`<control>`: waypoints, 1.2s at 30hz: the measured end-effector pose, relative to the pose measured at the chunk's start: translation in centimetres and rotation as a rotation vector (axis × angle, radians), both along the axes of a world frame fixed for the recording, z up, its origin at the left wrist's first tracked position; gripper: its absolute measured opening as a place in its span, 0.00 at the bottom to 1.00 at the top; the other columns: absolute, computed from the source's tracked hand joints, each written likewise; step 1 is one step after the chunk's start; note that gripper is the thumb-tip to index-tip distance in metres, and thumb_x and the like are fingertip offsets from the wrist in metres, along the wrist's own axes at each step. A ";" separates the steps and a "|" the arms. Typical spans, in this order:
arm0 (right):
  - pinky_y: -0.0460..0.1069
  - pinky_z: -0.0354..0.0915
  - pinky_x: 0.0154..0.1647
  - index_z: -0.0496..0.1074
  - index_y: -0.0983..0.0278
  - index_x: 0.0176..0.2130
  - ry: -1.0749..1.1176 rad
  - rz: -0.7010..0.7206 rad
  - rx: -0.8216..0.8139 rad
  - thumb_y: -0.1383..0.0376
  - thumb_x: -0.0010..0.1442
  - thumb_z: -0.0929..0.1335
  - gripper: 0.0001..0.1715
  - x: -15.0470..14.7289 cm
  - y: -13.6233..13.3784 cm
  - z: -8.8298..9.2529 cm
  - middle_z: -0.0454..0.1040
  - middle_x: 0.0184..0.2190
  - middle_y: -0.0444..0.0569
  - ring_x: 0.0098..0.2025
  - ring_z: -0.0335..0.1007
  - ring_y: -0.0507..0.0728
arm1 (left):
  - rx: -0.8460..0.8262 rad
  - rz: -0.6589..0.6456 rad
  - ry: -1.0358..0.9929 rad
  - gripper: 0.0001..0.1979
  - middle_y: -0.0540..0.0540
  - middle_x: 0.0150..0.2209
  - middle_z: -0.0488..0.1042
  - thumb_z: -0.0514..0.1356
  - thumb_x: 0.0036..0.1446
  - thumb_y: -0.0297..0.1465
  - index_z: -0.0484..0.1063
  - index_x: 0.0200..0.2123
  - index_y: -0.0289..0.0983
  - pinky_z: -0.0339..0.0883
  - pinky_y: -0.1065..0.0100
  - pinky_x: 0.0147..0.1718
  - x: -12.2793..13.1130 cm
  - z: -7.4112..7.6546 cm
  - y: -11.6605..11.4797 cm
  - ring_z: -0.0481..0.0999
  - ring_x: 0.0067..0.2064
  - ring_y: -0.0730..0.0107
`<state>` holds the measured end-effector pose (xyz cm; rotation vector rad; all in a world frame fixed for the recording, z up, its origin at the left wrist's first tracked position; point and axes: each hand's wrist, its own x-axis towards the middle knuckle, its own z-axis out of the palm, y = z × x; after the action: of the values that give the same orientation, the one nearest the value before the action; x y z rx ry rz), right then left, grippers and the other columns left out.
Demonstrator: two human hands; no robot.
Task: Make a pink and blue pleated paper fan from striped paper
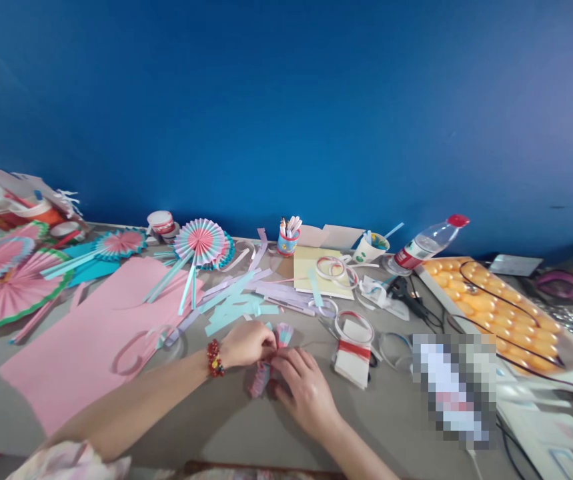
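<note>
Near the front middle of the table, a small pleated paper piece (259,379) in pink and pale blue lies between my hands, its upper end fanned out above my fingers. My left hand (249,343), with a red beaded bracelet at the wrist, is closed on the middle of the paper. From the right, my right hand (306,390) pinches the same middle part, its thumb below and fingers bent over it. The fingertips of both hands nearly meet and hide the paper's centre.
Pink paper sheet (91,340) and folded fans (201,241) lie left. Pale strips (236,303) and a pen cup (289,239) are ahead. White ribbon rolls (353,328), a glue gun (406,297), a bottle (423,247) and an orange bumpy tray (491,310) stand right.
</note>
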<state>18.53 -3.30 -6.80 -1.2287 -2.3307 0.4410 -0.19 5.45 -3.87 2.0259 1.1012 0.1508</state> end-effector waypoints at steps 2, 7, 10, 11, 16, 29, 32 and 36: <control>0.59 0.64 0.52 0.69 0.61 0.52 0.003 0.022 0.004 0.75 0.54 0.66 0.26 -0.1 0.1 0.1 0.73 0.51 0.53 0.51 0.66 0.64 | -0.045 0.003 -0.020 0.08 0.49 0.23 0.76 0.59 0.53 0.30 0.77 0.27 0.36 0.56 0.73 0.24 -0.1 -0.7 0.2 0.72 0.26 0.71; 0.58 0.62 0.50 0.70 0.62 0.50 0.012 0.050 0.011 0.74 0.56 0.66 0.22 0.0 0.5 0.6 0.75 0.48 0.52 0.49 0.66 0.63 | -0.190 -0.003 -0.085 0.09 0.48 0.30 0.79 0.55 0.57 0.28 0.75 0.35 0.34 0.63 0.75 0.24 -0.2 -2.6 0.1 0.76 0.28 0.72; 0.57 0.61 0.49 0.72 0.61 0.46 0.025 0.073 0.008 0.75 0.58 0.65 0.18 0.2 0.6 0.7 0.77 0.45 0.51 0.48 0.66 0.61 | -0.226 0.001 -0.089 0.10 0.47 0.30 0.79 0.54 0.59 0.28 0.75 0.38 0.34 0.65 0.75 0.25 -0.3 -2.7 -0.4 0.78 0.29 0.70; 0.57 0.61 0.49 0.72 0.61 0.46 0.024 0.077 0.007 0.75 0.58 0.65 0.17 0.3 0.6 0.7 0.77 0.45 0.50 0.47 0.66 0.61 | -0.221 0.007 -0.083 0.11 0.47 0.29 0.79 0.54 0.59 0.29 0.75 0.38 0.34 0.66 0.75 0.25 -0.3 -2.5 -0.6 0.78 0.29 0.70; 0.56 0.61 0.47 0.73 0.60 0.46 -0.005 0.095 0.039 0.74 0.61 0.65 0.17 0.9 0.4 0.4 0.77 0.45 0.50 0.48 0.67 0.61 | -0.092 0.046 -0.020 0.11 0.49 0.28 0.79 0.55 0.58 0.29 0.78 0.36 0.38 0.65 0.73 0.30 -0.1 -0.6 -1.6 0.79 0.32 0.68; 0.55 0.65 0.46 0.76 0.57 0.43 -0.121 0.059 0.077 0.69 0.63 0.67 0.10 0.7 -0.3 0.1 0.75 0.47 0.51 0.48 0.66 0.61 | 0.080 0.038 -0.044 0.09 0.49 0.36 0.80 0.58 0.58 0.29 0.80 0.34 0.41 0.65 0.72 0.40 -0.6 -1.0 -2.4 0.77 0.39 0.67; 0.55 0.65 0.45 0.76 0.56 0.45 -0.107 0.048 0.055 0.69 0.64 0.65 0.13 0.9 -0.4 0.4 0.74 0.46 0.51 0.48 0.66 0.61 | 0.092 0.073 -0.115 0.10 0.49 0.37 0.79 0.57 0.60 0.29 0.79 0.34 0.41 0.65 0.72 0.41 -0.7 -1.1 -3.0 0.77 0.40 0.68; 0.56 0.65 0.47 0.76 0.56 0.45 -0.063 0.042 0.040 0.71 0.63 0.66 0.14 0.9 -0.3 0.3 0.72 0.46 0.52 0.49 0.65 0.61 | 0.124 0.071 -0.211 0.09 0.48 0.38 0.78 0.56 0.59 0.26 0.77 0.33 0.40 0.66 0.72 0.41 -0.7 -1.2 -3.7 0.76 0.40 0.68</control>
<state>19.43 -3.56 -6.46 -1.1929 -2.4103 0.3725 -0.91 1.74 -5.09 2.0263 1.0522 0.4696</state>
